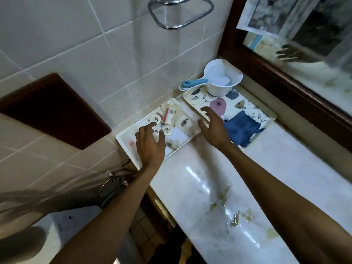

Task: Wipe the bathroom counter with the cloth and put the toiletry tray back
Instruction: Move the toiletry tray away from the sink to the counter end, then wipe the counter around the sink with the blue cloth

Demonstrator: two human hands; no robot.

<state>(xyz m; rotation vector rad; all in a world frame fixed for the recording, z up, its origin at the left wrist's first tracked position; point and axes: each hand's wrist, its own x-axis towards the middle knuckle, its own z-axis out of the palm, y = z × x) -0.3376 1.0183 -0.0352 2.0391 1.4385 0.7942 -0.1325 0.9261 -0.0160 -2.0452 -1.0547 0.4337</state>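
Observation:
A white toiletry tray (123,141) with several small round tins, sachets and a red stick lies at the far left end of the marble counter (276,168), against the tiled wall. My left hand (150,143) hovers over its near left part, fingers spread, holding nothing. My right hand (215,126) is spread open over the tray's right edge. A blue cloth (242,130) lies crumpled on a flowered tray (247,105) just right of my right hand. Yellowish smears and wet streaks (234,216) mark the counter in the foreground.
A white dipper with a blue handle (219,80) stands on the flowered tray's far end. A dark-framed mirror (285,79) runs along the right. A chrome towel ring (181,14) hangs on the wall above. Pipes (116,180) and a dark panel (51,111) lie left, below the counter edge.

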